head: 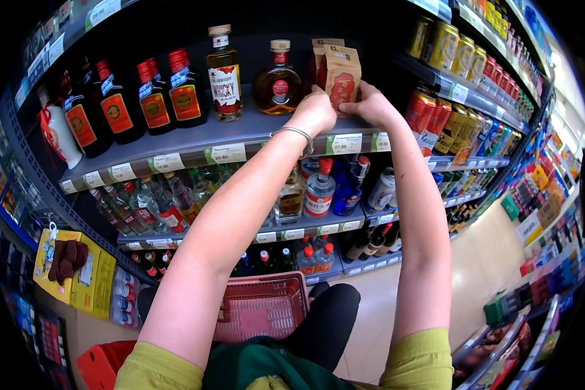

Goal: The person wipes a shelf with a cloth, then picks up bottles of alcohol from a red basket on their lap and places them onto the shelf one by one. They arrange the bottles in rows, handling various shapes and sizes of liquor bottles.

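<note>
A brown kraft carton (347, 66) with a red printed panel stands on the shelf (175, 141), with another like it (318, 46) partly hidden behind its left side. My left hand (317, 112), a metal bangle at its wrist, holds the front carton's left side; some of its fingers are hidden. On the carton's right side, my right hand (372, 105) grips the edge with its thumb across the front. Just left of my hands stands a round amber bottle (279, 90) with a wooden-topped cap. A tall whisky bottle (224, 80) is farther left.
Dark red-capped bottles (118, 109) and a white ceramic bottle (62, 134) line the left of this shelf. Clear bottles (318, 190) fill the tier below. Beer cans (443, 41) stack to the right. Between my legs sits a pink plastic basket (265, 317); a yellow carton (95, 273) is at lower left.
</note>
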`<act>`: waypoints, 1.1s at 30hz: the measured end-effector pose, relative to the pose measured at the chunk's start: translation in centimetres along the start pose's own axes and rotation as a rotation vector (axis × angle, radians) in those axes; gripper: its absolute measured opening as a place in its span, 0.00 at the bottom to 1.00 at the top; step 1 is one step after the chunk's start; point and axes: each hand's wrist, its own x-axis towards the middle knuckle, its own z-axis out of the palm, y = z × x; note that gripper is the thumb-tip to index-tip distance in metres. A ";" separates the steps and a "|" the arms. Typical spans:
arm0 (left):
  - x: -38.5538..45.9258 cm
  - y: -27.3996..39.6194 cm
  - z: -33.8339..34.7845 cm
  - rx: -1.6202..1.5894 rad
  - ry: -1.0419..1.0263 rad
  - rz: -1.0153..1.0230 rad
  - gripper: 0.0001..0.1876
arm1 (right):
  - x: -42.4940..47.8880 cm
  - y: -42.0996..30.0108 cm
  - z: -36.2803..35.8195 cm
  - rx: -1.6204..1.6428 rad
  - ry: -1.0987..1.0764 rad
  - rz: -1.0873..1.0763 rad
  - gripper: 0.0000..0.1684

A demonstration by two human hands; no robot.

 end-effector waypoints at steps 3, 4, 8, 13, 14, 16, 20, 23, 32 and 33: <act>-0.7 0.1 -0.1 -0.003 -0.034 0.051 0.31 | 0.3 0.2 0.4 -0.019 0.064 -0.013 0.34; -0.9 0.2 -0.1 -0.008 -0.040 0.063 0.31 | 0.5 0.6 0.4 -0.021 0.092 -0.022 0.33; -1.3 0.5 -0.1 -0.030 -0.047 0.026 0.27 | 1.0 1.1 0.7 -0.022 0.089 -0.022 0.33; -1.3 0.0 0.3 -0.015 0.003 0.054 0.29 | 1.7 1.4 1.0 -0.039 0.091 -0.032 0.32; -1.3 -0.1 0.3 -0.014 0.003 0.058 0.29 | 1.8 1.5 0.8 -0.040 0.088 -0.030 0.32; -1.3 -0.5 -0.1 -0.039 -0.034 0.062 0.29 | 1.9 1.6 1.1 -0.034 0.069 -0.028 0.32; -3.4 -0.1 -1.6 -0.017 -0.099 0.070 0.27 | 1.2 1.8 0.9 -0.054 0.161 -0.109 0.37; -8.5 -1.7 -2.1 -0.095 0.124 0.411 0.24 | -1.0 2.0 -0.1 -0.066 0.431 -0.200 0.33; -34.4 -23.1 10.2 -0.277 -0.365 0.107 0.20 | -21.8 8.1 24.8 0.499 0.390 -0.035 0.07; -38.3 -26.3 12.3 -0.028 -0.723 -0.136 0.25 | -24.6 10.9 30.5 0.541 0.268 0.012 0.08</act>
